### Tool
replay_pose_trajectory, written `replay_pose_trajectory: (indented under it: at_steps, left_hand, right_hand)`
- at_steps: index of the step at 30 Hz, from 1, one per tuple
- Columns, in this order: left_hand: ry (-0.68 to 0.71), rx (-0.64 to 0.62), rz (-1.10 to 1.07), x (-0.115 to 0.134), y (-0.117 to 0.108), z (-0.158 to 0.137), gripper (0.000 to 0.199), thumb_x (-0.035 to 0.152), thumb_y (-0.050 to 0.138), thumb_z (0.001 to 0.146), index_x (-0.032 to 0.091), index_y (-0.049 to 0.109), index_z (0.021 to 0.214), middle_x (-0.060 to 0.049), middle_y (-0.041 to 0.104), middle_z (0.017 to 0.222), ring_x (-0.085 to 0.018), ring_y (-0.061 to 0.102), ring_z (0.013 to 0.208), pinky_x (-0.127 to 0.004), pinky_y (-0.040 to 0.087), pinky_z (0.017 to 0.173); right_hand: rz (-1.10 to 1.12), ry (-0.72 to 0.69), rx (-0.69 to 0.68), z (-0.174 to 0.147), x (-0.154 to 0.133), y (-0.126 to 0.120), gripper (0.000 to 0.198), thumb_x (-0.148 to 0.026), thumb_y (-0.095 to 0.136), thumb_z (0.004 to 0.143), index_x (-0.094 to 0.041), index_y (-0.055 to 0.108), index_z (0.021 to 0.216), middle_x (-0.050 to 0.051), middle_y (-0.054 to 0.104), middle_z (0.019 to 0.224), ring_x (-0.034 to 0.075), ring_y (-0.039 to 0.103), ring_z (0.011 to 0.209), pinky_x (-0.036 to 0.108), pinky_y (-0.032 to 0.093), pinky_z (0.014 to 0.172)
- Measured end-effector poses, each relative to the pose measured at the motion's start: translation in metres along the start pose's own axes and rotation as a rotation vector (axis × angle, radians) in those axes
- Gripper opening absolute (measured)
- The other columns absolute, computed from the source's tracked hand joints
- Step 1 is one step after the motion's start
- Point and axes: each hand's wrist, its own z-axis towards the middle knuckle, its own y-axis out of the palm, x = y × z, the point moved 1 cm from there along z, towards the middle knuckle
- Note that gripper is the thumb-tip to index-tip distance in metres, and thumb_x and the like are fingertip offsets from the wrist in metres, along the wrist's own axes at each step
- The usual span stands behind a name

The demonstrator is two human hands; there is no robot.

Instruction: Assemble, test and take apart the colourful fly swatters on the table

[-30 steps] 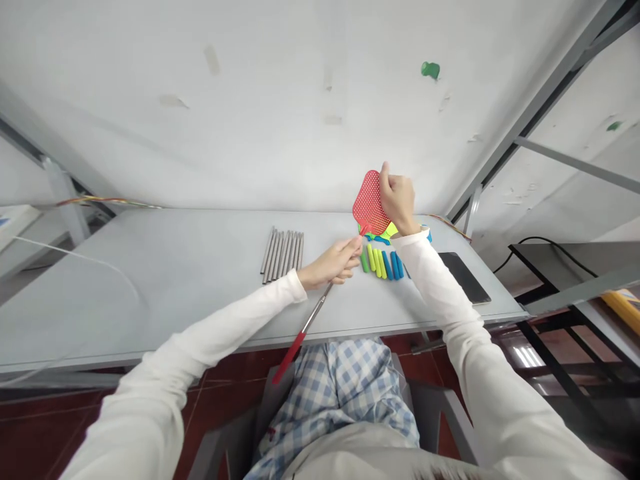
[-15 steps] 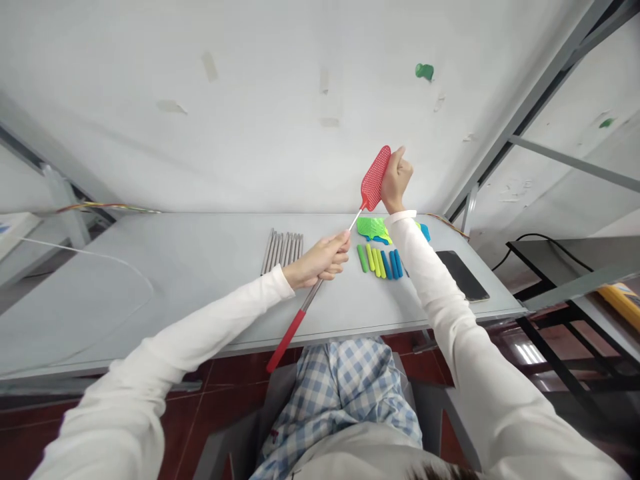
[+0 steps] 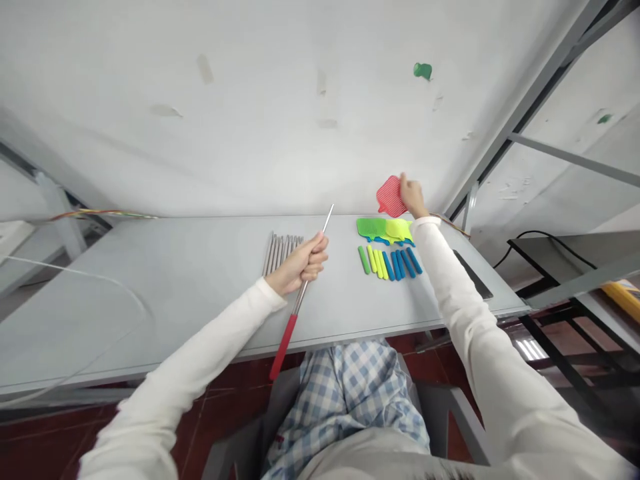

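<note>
My left hand is closed around a thin metal rod with a red handle, held tilted above the table. The rod's upper tip is bare. In my right hand is a red perforated fly swatter head, pinched at its right edge, off the rod. Below it lie green, yellow and blue swatter heads, overlapping. Green, yellow and blue handle grips lie in a row in front of them. Several metal rods lie side by side, partly behind my left hand.
A dark flat object lies on the grey table, partly hidden by my right arm. A white cable curves over the left side. Behind stands a white wall, with a metal frame at the right.
The red swatter head has come off the rod. My right hand has carried it right and down, towards the other heads. My left hand has shifted slightly left with the rod.
</note>
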Motion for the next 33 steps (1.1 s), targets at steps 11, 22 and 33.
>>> replay_pose_trajectory:
  at_steps: [11, 22, 33]
  left_hand:
    - [0.013, -0.017, -0.245, -0.007, -0.009, 0.043, 0.040, 0.040, 0.061, 0.085, 0.020, 0.031, 0.067, 0.012, 0.016, 0.052, -0.001, 0.010, 0.035, -0.012, 0.006, 0.030]
    - [-0.101, -0.066, -0.317, -0.015, 0.005, 0.058, 0.024, 0.031, 0.048, 0.092, 0.017, 0.044, 0.073, 0.012, 0.020, 0.050, -0.001, 0.016, 0.032, -0.011, 0.009, 0.030]
    - [-0.059, -0.078, -0.363, -0.012, 0.012, 0.062, 0.025, 0.032, 0.052, 0.091, 0.017, 0.045, 0.072, 0.012, 0.020, 0.048, -0.001, 0.018, 0.031, -0.011, 0.011, 0.029]
  right_hand:
    - [-0.452, -0.305, -0.527, -0.001, -0.037, 0.087, 0.045, -0.048, 0.037, 0.095, -0.018, 0.067, 0.110, 0.012, 0.067, 0.113, 0.024, 0.060, 0.101, 0.033, 0.042, 0.085]
    - [-0.534, -0.253, -0.371, -0.048, -0.056, 0.077, 0.058, -0.051, 0.023, 0.097, -0.011, 0.058, 0.121, 0.024, 0.050, 0.131, 0.037, 0.043, 0.123, 0.056, 0.034, 0.098]
    - [-0.460, -0.367, -0.629, -0.077, -0.042, 0.091, 0.061, -0.051, 0.033, 0.094, -0.020, 0.033, 0.147, 0.013, 0.021, 0.158, 0.034, 0.022, 0.143, 0.052, 0.023, 0.112]
